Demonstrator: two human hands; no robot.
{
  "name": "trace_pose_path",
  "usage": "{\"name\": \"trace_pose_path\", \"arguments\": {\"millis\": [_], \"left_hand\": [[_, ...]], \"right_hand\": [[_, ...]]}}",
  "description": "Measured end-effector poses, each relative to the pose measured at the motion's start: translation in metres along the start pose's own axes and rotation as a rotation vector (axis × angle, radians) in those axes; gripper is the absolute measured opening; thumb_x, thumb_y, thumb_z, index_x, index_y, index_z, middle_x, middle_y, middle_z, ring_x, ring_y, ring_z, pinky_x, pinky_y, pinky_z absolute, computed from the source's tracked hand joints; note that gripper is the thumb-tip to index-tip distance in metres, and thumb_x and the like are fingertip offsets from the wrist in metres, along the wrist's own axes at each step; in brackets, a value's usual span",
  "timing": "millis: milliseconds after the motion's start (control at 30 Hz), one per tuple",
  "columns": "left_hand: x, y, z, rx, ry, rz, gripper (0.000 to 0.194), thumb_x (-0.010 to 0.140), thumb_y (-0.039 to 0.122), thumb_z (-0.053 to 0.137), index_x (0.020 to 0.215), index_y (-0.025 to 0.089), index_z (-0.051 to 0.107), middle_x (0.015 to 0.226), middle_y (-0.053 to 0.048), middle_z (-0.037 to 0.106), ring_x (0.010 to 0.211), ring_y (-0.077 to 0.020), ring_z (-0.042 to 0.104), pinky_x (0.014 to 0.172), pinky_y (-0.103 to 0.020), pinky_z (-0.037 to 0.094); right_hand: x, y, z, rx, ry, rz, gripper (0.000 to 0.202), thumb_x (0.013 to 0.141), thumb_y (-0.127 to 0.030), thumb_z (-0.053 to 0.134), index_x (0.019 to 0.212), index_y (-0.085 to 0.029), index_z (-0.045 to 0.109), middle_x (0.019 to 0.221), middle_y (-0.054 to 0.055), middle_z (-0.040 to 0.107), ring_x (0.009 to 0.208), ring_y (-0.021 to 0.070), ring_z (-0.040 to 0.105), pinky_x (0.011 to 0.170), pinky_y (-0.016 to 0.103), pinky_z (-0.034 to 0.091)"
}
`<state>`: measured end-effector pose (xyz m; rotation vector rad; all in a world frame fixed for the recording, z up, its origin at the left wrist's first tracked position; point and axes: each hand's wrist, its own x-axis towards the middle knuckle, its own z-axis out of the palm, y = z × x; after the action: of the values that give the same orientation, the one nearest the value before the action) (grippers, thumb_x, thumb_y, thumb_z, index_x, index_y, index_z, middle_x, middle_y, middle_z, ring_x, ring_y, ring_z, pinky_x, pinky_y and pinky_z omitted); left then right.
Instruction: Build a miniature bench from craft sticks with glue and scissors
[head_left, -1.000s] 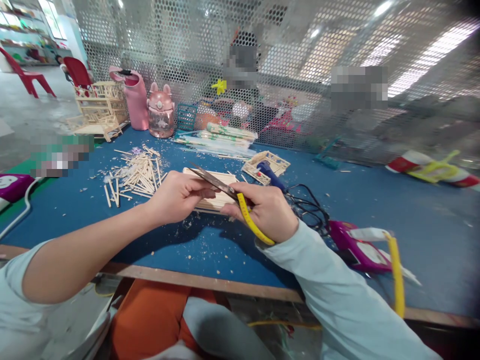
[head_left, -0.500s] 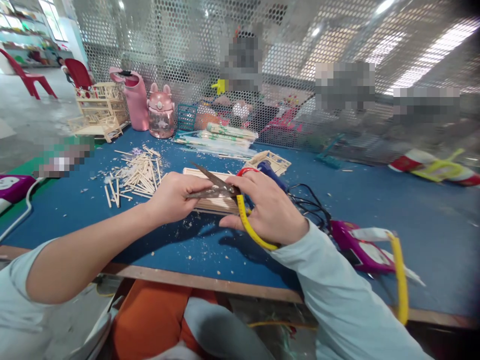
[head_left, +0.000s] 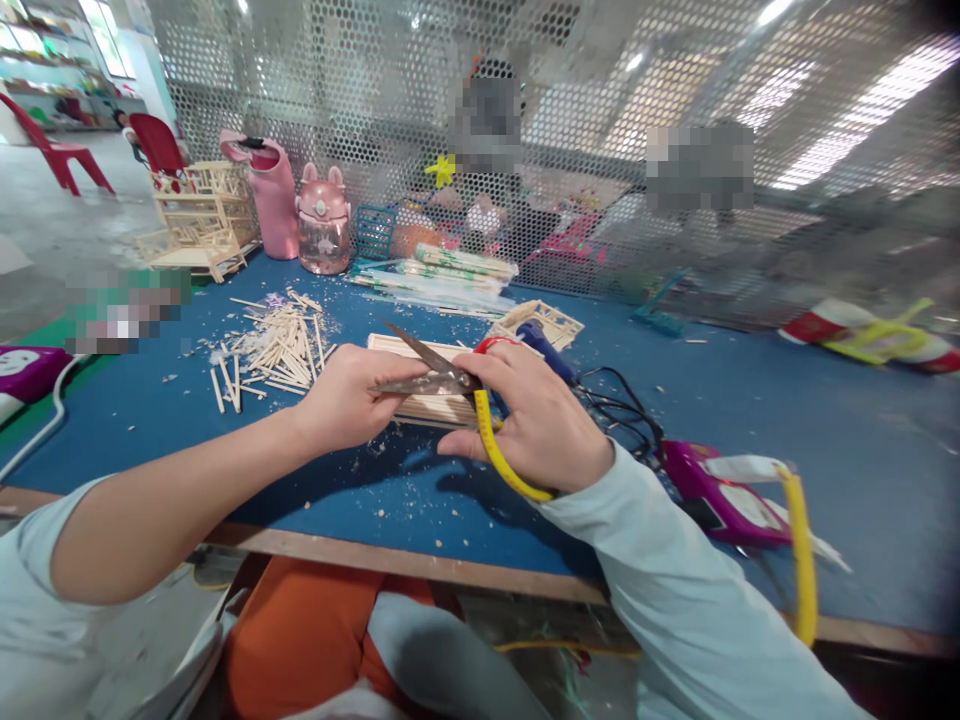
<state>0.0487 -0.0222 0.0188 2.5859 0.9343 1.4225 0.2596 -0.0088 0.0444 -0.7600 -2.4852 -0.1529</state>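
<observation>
My right hand (head_left: 540, 415) holds a pair of scissors (head_left: 431, 352) by the handles, one red and the other a curved yellow loop with small dark marks. Their dark, worn blades are spread apart and point left. With thumb and fingers, my left hand (head_left: 352, 395) pinches the lower blade near its tip. Whether something thin is also in that pinch, I cannot make out. Just behind and below the blades lies a flat row of pale wooden sticks (head_left: 442, 408), partly covered by my hands. A loose pile of short cut sticks (head_left: 281, 345) lies left of it.
A blue glue gun (head_left: 546, 350) with a black cord lies beyond my right hand, near a small stick frame (head_left: 555, 322). A purple device (head_left: 724, 495) is at right. Behind stand pink bottles (head_left: 324, 220), bagged sticks (head_left: 457, 270) and a perforated metal screen (head_left: 360, 90).
Both hands and the scissors stay almost in place. The view has shifted very slightly; beyond the screen, blurred people have moved a little.
</observation>
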Motion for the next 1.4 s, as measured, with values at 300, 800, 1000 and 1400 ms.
{"name": "trace_pose_path", "arguments": {"millis": [300, 800, 1000, 1400], "left_hand": [[0.003, 0.005, -0.003, -0.065, -0.083, -0.041, 0.033, 0.071, 0.002, 0.046, 0.084, 0.018, 0.071, 0.078, 0.000, 0.074, 0.067, -0.0114, 0.067, 0.058, -0.017, 0.047], [0.005, 0.009, 0.002, -0.155, -0.066, -0.186, 0.020, 0.082, 0.018, 0.053, 0.087, 0.017, 0.073, 0.079, -0.003, 0.075, 0.069, -0.0141, 0.069, 0.066, -0.022, 0.053], [0.010, -0.006, -0.005, -0.221, 0.077, -0.445, 0.018, 0.082, 0.024, 0.054, 0.083, 0.015, 0.070, 0.074, -0.003, 0.072, 0.071, -0.0130, 0.065, 0.070, -0.024, 0.052], [0.006, -0.054, -0.008, -0.139, 0.137, -0.714, 0.020, 0.080, 0.030, 0.052, 0.081, 0.015, 0.065, 0.067, -0.002, 0.066, 0.064, -0.0130, 0.060, 0.064, -0.025, 0.047]], "right_hand": [[0.000, 0.002, -0.002, -0.003, -0.027, -0.023, 0.075, 0.064, -0.075, 0.053, 0.112, -0.016, 0.056, 0.088, 0.010, 0.055, 0.081, 0.0246, 0.051, 0.075, 0.040, 0.042], [0.002, -0.001, 0.012, 0.181, 0.112, 0.192, 0.041, 0.077, -0.054, 0.058, 0.090, -0.015, 0.063, 0.064, 0.001, 0.059, 0.053, 0.0114, 0.047, 0.053, 0.023, 0.037], [-0.005, 0.055, 0.000, -0.009, 0.227, 0.611, 0.046, 0.059, -0.035, 0.073, 0.098, -0.017, 0.056, 0.070, 0.000, 0.058, 0.055, 0.0136, 0.048, 0.053, 0.026, 0.039], [-0.010, 0.077, 0.006, -0.393, -0.192, 0.636, 0.025, 0.076, -0.019, 0.049, 0.094, -0.016, 0.067, 0.088, 0.013, 0.068, 0.083, 0.0248, 0.063, 0.070, 0.033, 0.046]]}}
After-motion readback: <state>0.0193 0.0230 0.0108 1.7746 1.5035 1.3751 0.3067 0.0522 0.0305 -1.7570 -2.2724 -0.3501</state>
